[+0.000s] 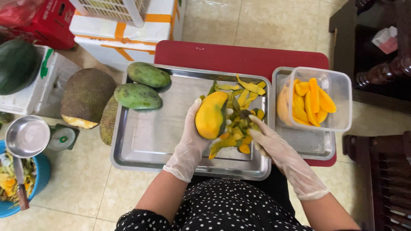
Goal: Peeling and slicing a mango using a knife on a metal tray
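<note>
Mango (210,115), half-peeled, sits gripped in your left hand (191,139); your right hand (267,139) is loosely open over peels (239,117). Two green mangoes (138,96) on tray (141,145); one tub (338,96) of slices.

White orange-taped box (124,36), red carton (51,21) top-left

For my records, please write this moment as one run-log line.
left hand: holds half-peeled mango | right hand: fingers at peel pile | steel tray: two green mangoes | tub: mango slices
</note>
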